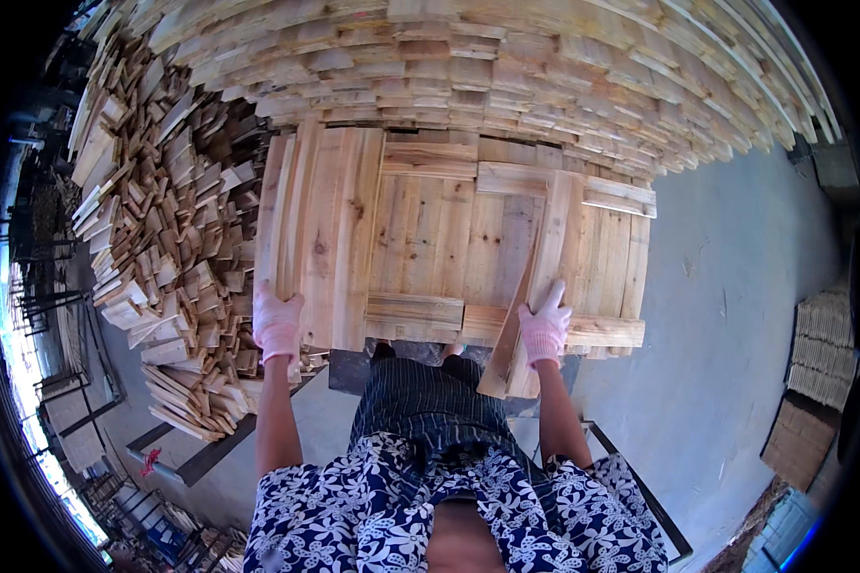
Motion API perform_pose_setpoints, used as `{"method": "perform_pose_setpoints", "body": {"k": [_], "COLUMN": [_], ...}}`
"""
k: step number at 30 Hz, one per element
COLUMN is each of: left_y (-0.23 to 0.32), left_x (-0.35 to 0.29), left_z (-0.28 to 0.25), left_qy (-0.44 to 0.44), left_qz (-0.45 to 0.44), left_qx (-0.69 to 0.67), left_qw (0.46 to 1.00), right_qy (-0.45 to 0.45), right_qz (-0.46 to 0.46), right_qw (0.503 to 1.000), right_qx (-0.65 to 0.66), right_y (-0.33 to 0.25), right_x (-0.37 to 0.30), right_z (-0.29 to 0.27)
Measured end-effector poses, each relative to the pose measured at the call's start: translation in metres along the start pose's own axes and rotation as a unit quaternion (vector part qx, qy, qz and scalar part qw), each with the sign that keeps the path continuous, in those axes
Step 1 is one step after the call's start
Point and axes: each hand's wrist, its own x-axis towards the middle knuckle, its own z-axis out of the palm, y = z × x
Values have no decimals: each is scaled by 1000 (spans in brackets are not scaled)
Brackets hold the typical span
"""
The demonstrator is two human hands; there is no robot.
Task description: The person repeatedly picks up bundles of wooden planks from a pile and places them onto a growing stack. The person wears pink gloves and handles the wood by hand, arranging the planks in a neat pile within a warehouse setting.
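Observation:
Both hands wear pale pink gloves. My left hand [277, 323] is closed around the near end of a wooden board [280, 210] at the left edge of a row of boards lying side by side. My right hand [546, 325] grips a long, narrow board [557, 234], its index finger stretched along the wood. A second, darker board [505, 346] lies slanted against it, and both jut past the near edge. Beneath them spreads a work surface of wooden planks [425, 224] with short crosspieces [414, 312] along its near and far sides. My left thumb is partly hidden.
A tall stack of boards [449, 48] rises behind the work surface. On the left leans a big heap of loose wood pieces [182, 248]. Grey floor [707, 334] shows on the right, with stacked bundles [822, 344] at its edge. A dark metal frame [205, 454] stands at lower left.

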Motion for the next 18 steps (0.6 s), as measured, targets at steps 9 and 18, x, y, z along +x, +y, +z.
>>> {"method": "perform_pose_setpoints", "body": {"k": [9,18], "left_y": [-15,-45], "left_x": [3,35], "left_z": [74,49], "left_qy": [-16,-122], "left_qz": [139,162], "left_qx": [25,-207], "left_qw": [990,957], "right_qy": [72,-23], "right_qz": [-119,-120], "right_qw": [989,981], "right_qx": [42,153], "right_y": [-12,-208], "right_x": [-25,-91], "right_z": [30,137]}}
